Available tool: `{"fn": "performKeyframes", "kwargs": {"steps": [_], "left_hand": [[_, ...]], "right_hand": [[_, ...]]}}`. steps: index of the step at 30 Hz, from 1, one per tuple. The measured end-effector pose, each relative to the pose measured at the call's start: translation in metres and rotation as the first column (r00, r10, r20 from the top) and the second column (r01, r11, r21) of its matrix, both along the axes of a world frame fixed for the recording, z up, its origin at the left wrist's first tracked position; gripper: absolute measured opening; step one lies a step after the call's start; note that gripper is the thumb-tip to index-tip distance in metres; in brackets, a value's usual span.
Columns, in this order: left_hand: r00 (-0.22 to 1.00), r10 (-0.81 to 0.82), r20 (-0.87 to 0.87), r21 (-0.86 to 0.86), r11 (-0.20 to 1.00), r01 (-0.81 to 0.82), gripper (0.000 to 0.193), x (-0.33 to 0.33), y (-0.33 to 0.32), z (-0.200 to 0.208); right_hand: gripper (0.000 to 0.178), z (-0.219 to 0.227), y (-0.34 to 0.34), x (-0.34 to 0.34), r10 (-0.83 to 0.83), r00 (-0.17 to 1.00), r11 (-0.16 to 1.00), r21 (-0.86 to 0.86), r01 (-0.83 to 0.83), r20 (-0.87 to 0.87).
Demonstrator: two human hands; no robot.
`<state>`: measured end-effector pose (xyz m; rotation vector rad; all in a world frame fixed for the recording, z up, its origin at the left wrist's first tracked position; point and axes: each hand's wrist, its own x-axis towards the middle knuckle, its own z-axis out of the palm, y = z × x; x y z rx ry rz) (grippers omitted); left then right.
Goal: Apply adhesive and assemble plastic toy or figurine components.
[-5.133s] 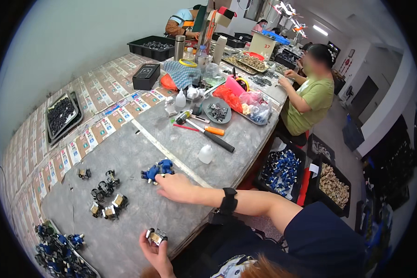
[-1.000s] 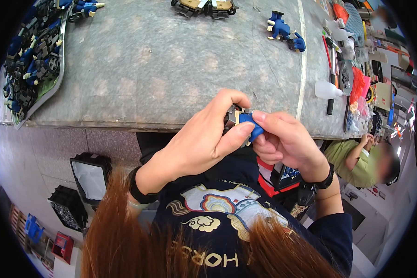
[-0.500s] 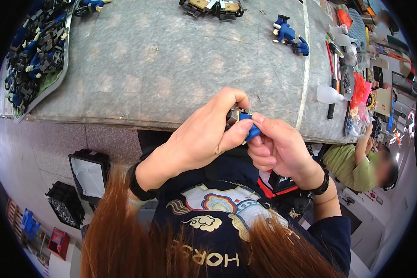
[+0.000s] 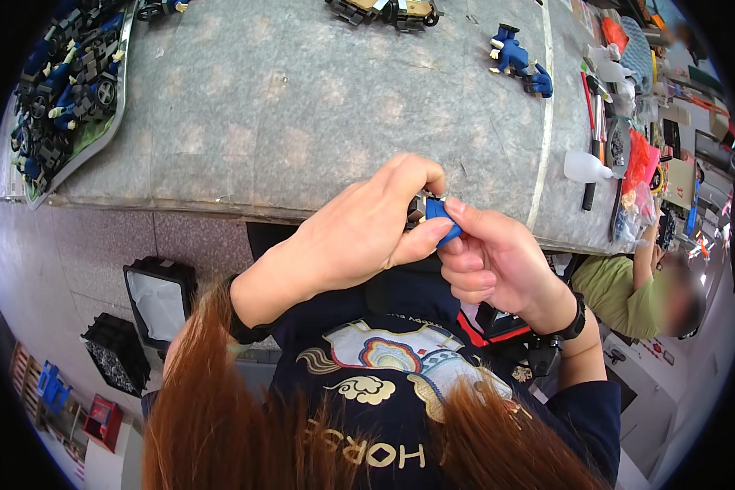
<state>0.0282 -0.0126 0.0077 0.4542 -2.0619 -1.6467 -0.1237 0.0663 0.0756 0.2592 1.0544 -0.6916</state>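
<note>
Right between the two hands, at the near edge of the table, sits a smooth blue plastic toy figure [image 4: 442,216], joined or pressed against a dark grey, blocky plastic toy piece [image 4: 416,211]; the fingers hide whether the two are locked together. The left hand [image 4: 347,237] curls around the dark piece, forefinger arched over the top, thumb laid along the blue. The right hand [image 4: 498,257] has the blue figure pinched between thumb and bent fingers.

Beyond the hands runs the grey, blotchy tabletop [image 4: 261,122]. Straight ahead of them, at the top of the view, black-and-tan toy vehicles [image 4: 384,11] stand close together. Out past the right hand lie two small blue figures, one [image 4: 510,55] near the other [image 4: 538,81]. Farther right of that hand, a translucent white squeeze bottle [image 4: 585,167] lies near a black-handled tool [image 4: 588,196], and a co-worker in a light green shirt [image 4: 621,286] sits beyond. Far out left of the left hand, a grey-rimmed tray [image 4: 113,132] is heaped with blue figures and black wheeled pieces [image 4: 61,94].
</note>
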Motion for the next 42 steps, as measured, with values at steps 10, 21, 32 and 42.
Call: {"fn": "performKeyframes", "kwargs": {"steps": [10, 21, 32, 42], "left_hand": [[0.999, 0.029, 0.036, 0.223, 0.974, -0.037, 0.034, 0.002, 0.003, 0.006], [0.999, -0.009, 0.031, 0.274, 0.962, 0.0, 0.032, 0.001, 0.004, 0.018], [1.0, 0.002, -0.013, 0.117, 0.993, 0.0, 0.035, 0.001, 0.005, 0.01], [0.999, -0.019, 0.028, 0.081, 0.997, 0.017, 0.032, 0.003, 0.005, 0.008]], "right_hand": [[0.037, 0.0, 0.002, 0.007, -0.027, 0.991, 0.993, -0.116, 0.011, -0.132], [0.04, 0.0, 0.003, -0.007, 0.052, 0.997, 0.989, -0.141, -0.042, 0.062], [0.036, 0.014, 0.007, 0.004, 0.008, 0.999, 0.996, -0.091, -0.013, -0.05], [0.035, 0.014, 0.001, 0.008, 0.034, 0.991, 0.996, -0.078, -0.045, -0.133]]}}
